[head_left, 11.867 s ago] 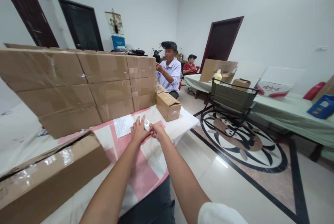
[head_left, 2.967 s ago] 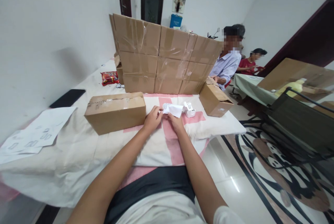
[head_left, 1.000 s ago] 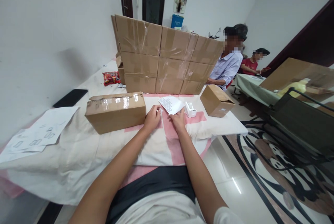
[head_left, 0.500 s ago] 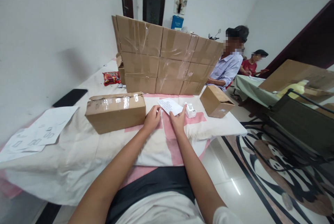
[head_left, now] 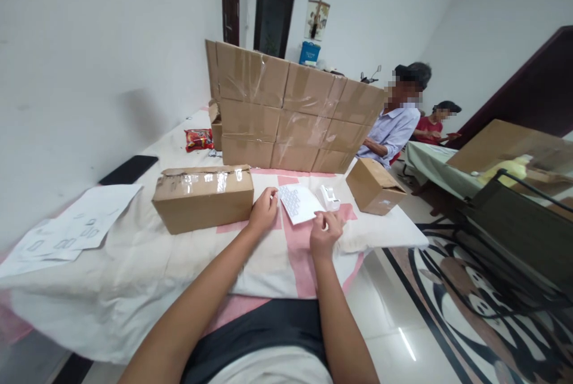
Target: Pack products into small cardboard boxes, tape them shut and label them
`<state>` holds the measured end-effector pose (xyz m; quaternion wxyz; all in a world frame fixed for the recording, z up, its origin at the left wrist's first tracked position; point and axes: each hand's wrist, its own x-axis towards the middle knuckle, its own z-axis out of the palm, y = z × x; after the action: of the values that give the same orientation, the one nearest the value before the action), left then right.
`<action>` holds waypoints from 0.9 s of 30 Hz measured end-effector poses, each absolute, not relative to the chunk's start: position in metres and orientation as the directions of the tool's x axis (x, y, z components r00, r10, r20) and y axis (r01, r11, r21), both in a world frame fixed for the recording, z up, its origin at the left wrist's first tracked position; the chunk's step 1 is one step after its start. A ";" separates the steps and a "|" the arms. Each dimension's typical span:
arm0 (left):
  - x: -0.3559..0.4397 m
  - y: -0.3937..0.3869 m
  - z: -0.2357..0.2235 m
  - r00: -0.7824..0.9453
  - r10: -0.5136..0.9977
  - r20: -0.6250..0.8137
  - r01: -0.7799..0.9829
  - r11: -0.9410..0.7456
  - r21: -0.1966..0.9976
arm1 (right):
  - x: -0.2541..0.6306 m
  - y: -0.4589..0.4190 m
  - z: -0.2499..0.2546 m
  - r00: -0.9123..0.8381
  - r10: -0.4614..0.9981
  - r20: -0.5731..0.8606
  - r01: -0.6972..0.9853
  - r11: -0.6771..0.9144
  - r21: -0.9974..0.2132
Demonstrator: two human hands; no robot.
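Cloth-covered table: patterned paper between hands, both loosely curled; grip unclear.

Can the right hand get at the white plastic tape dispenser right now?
Probably yes: the right hand is just nearside of the white plastic tape dispenser, with nothing visible standing between them; the white patterned paper sheet lies to the dispenser's left.
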<state>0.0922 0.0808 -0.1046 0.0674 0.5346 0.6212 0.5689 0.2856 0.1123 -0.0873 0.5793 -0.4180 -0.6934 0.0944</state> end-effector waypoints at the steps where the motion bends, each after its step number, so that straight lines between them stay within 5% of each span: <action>1: 0.092 0.081 -0.104 -0.424 0.742 0.520 0.583 -0.216 0.783 | 0.289 0.115 -0.084 -0.039 0.670 0.741 0.498 0.656 -0.567; 4: 0.092 0.080 -0.104 -0.426 0.748 0.509 0.573 -0.211 0.791 | 0.284 0.130 -0.075 -0.391 0.662 0.639 0.554 0.724 -0.411; 8: 0.092 0.079 -0.103 -0.422 0.755 0.502 0.566 -0.213 0.796 | 0.261 0.159 -0.081 -0.787 0.581 0.208 0.543 0.812 -0.215; 12: 0.093 0.078 -0.103 -0.419 0.762 0.493 0.560 -0.210 0.801 | 0.242 0.190 -0.088 -0.739 0.673 -0.033 0.668 0.726 -0.165; 27: 0.096 0.076 -0.101 -0.425 0.781 0.457 0.551 -0.177 0.815 | 0.176 0.299 -0.080 -0.662 0.749 -0.038 0.749 0.658 -0.080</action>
<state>0.0956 0.0762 -0.1013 0.1030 0.5263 0.6330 0.5584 0.1765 0.2990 -0.0805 -0.0007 -0.4111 -0.9105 0.0445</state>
